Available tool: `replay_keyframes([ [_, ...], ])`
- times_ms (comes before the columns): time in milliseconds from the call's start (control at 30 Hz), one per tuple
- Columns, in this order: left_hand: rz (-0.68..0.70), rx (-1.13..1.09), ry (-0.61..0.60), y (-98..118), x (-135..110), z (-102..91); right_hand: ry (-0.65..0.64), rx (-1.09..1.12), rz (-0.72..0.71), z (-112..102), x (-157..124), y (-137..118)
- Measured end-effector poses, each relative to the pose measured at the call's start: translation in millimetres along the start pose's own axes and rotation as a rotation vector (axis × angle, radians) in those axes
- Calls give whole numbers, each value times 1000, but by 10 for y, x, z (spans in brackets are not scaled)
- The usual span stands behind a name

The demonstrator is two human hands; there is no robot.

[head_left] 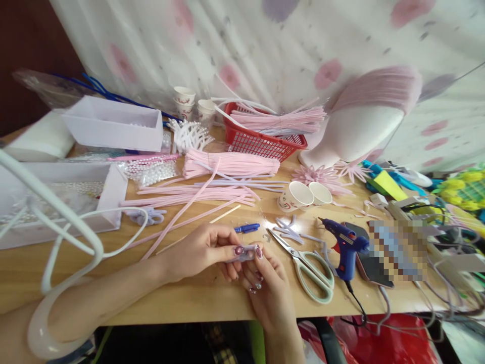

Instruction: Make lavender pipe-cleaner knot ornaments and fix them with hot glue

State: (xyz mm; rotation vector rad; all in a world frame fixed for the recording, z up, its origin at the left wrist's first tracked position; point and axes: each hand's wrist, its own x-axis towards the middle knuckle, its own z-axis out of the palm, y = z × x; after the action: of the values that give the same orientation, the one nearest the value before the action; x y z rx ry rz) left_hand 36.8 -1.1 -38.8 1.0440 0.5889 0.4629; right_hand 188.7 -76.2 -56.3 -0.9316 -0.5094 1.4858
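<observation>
Free tabletop (212,303) between left forearm (129,288) and right hand (269,283), with scissors (296,253) and glue gun (345,253) in the way farther right

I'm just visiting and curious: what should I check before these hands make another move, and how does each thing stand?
1. Small lilac piece gripped: ok, held between the left hand and right hand.
2. Scissors apart from the hands: ok, lying beside the right hand, untouched.
3. Space by the blades free of scraps: not ok, short lilac strips lie there.
4. Glue gun set down: ok, lying on its side.
5. Glue gun hot: cannot tell.
</observation>
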Motion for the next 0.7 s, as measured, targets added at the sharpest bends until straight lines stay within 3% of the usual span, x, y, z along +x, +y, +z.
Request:
replay_keyframes([
  [500, -19, 33, 7, 9, -23, -14, -82, 67, 110, 0, 20, -29],
  [600, -34, 34, 38, 0, -15, -18, -27, 41, 81, 8, 42, -10],
  [700, -20, 16, 83, -22, 6, -23, 107, -15, -38, 20, 55, 44],
])
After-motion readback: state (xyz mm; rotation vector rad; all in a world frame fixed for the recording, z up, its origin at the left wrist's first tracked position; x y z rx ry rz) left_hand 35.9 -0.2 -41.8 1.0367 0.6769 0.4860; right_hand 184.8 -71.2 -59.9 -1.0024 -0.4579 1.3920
